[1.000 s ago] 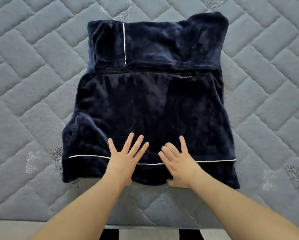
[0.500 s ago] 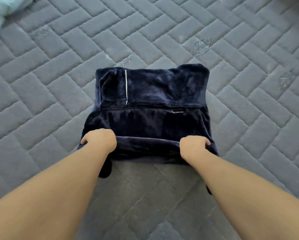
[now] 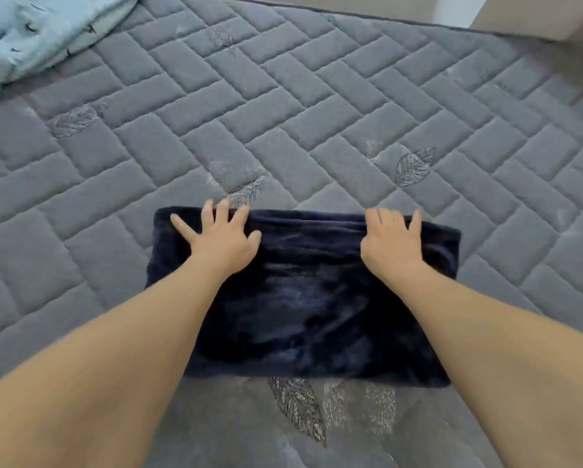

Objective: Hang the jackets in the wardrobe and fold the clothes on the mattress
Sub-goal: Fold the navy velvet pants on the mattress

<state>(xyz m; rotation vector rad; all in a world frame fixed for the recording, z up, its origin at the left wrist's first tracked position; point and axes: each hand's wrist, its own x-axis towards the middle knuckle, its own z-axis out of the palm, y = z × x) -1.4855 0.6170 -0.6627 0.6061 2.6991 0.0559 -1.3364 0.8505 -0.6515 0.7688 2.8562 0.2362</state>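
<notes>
- Both hands — left hand [image 3: 220,243] and right hand [image 3: 389,243] — are laid flat, fingers released, on the folded navy plush garment [image 3: 303,315].
- Far left on the grey quilted mattress [image 3: 283,106], a pale blue cloth [image 3: 36,32] is seen.

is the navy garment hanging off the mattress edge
No, the navy garment lies folded flat on the mattress, with both hands resting on its far edge.

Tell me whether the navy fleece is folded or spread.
Folded: the navy fleece lies as a compact rectangle on the mattress, both hands flat at its far edge.
</notes>
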